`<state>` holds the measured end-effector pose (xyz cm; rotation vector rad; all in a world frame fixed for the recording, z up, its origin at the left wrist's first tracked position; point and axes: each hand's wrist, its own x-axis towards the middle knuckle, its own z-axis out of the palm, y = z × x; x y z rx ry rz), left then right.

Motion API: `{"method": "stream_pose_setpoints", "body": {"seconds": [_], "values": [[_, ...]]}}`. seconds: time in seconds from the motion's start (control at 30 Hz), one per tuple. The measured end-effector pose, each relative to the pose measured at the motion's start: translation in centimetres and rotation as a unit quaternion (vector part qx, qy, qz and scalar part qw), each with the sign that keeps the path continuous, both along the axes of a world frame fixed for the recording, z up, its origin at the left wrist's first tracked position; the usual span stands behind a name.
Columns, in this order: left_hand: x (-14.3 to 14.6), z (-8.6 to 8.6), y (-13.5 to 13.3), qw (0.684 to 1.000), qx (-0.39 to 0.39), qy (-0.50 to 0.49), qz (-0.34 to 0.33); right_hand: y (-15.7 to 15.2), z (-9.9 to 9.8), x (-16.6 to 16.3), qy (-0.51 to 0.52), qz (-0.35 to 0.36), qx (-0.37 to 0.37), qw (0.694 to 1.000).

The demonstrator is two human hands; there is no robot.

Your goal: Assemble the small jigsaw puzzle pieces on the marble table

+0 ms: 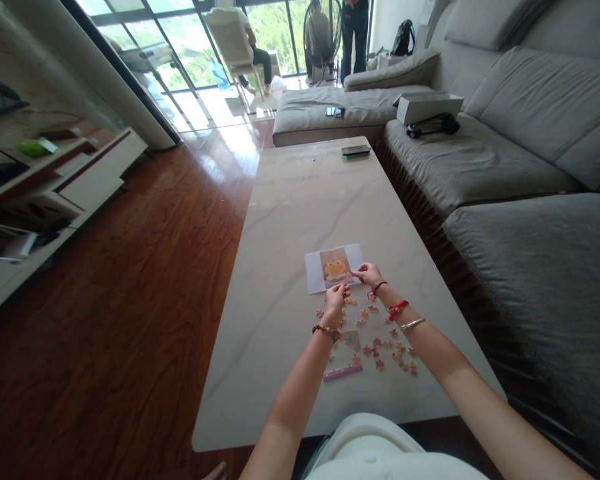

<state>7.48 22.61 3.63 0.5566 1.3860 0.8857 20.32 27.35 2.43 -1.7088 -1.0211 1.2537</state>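
Note:
My right hand (369,274) is over the right side of a printed picture sheet (314,272), its fingers pinched together at the edge of the orange and pink picture. Whatever sits at those fingertips is too small to name. Just below the sheet, my left hand (335,300) has its fingers closed, and I cannot see what is between them. Loose jigsaw pieces (379,365) lie scattered below and to the right of both hands. Beside my left wrist is a partly joined puzzle (343,373) with a lilac bottom strip, partly covered by that arm.
The long white marble-look table (280,220) bears a dark flat case (355,151) at its far end. A grey sofa (515,173) runs along the right, with a white box (427,108) on it. People and a standing fan (322,33) are by the windows.

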Motion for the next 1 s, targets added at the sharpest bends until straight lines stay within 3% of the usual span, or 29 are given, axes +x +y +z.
{"method": "stream_pose_setpoints", "body": {"seconds": [1.0], "values": [[0.3, 0.27, -0.25, 1.0, -0.002, -0.005, 0.005, -0.25, 0.41, -0.28, 0.021, 0.008, 0.001, 1.0]]}}
